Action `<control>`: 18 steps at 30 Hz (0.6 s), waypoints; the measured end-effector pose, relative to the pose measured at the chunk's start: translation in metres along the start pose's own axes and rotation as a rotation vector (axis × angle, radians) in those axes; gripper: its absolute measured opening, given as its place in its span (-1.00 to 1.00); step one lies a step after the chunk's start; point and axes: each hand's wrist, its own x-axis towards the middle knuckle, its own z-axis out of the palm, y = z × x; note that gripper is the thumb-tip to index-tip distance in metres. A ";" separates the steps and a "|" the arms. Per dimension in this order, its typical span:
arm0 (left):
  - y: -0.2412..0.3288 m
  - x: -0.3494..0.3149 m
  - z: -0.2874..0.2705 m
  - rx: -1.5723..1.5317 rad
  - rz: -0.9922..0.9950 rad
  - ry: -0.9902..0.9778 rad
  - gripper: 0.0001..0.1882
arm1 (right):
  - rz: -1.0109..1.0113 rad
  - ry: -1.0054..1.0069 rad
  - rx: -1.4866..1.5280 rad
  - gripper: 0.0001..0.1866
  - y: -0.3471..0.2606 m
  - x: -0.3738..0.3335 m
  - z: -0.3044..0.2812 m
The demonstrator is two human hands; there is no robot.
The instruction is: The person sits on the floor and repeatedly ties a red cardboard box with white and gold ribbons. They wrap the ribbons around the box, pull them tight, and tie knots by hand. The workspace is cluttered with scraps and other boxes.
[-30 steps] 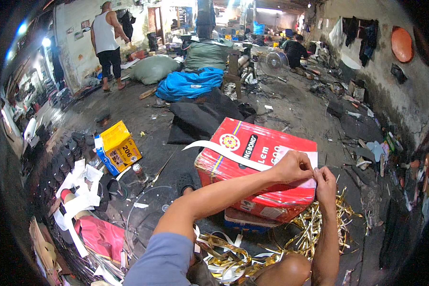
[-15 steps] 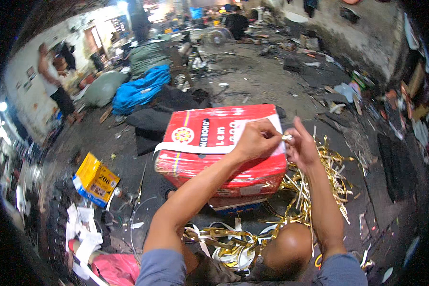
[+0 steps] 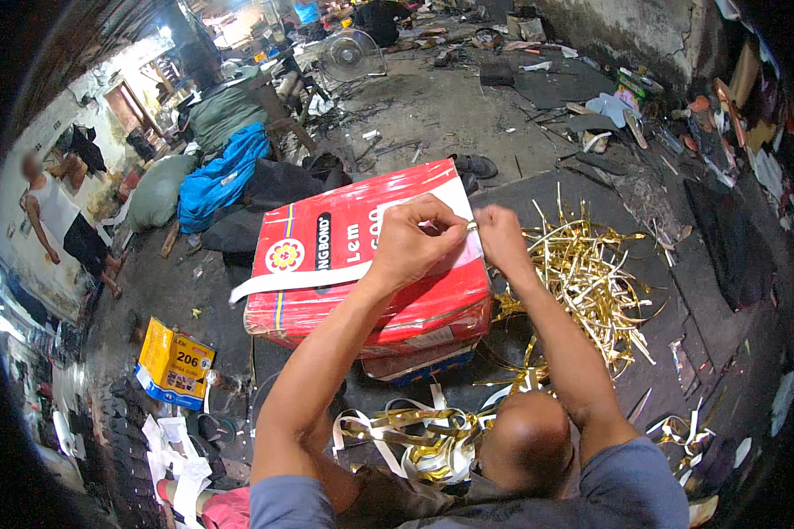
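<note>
Presently our L hand (image 3: 417, 238) pinches a small shiny bit (image 3: 471, 227) over the red box's (image 3: 428, 310) right end, R hand (image 3: 501, 236) curled closed alongside, hold unclear, so we'd best keep the white strip (image 3: 300, 281) flat w/o twists atop box.

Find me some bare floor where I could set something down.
Mostly open: the floor beyond the red box, toward the fan, with stray scraps; and a smaller patch between the yellow box and the black cloth. Crowded: right of the red box, gold strips lie piled; more strips tangle by the knee.
</note>
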 end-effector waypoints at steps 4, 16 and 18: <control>-0.006 -0.009 -0.016 0.011 -0.056 0.003 -0.93 | 0.271 -0.067 0.375 -0.64 0.096 -0.063 0.050; -0.006 -0.002 -0.011 -0.036 -0.046 -0.012 -0.96 | 0.210 -0.097 -0.184 -0.71 0.280 -0.135 0.114; 0.001 0.000 -0.007 -0.051 -0.017 -0.025 -0.96 | 0.124 -0.274 -0.513 -0.73 0.283 -0.139 0.100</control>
